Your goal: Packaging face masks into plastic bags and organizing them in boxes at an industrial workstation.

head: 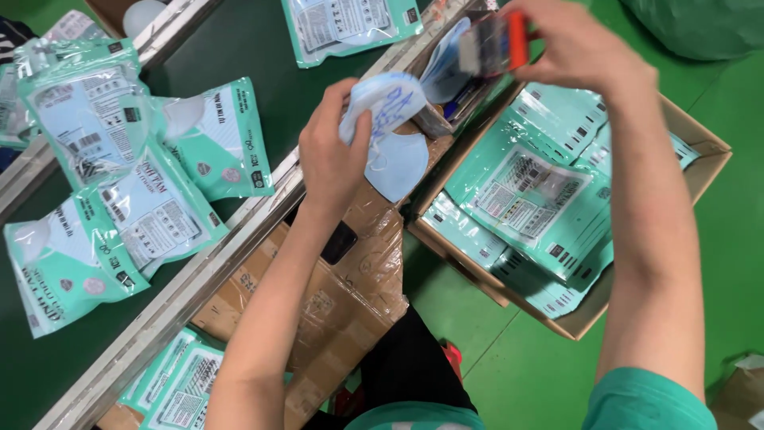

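While a pale blue face mask (380,103) was pinched in the closed left hand (330,151), a blurred orange-and-grey tool (493,41) was gripped by the right hand (573,44).
The tool's kind could not be made out. Teal pouches with white labels (135,183) were spread on the dark belt (255,40); more were stacked in a cardboard box (700,167), partly hidden by the right arm.

Your left hand (333,155) is gripping a soft, matt, cloth-like face mask (387,107). Your right hand (577,44) is holding a hard plastic stamp (493,41) with an orange part. The glossy plastic pouches (151,199) are catching light on the smooth dark belt (239,48). Shiny tape is wrinkling over the matt brown cardboard box (350,295).
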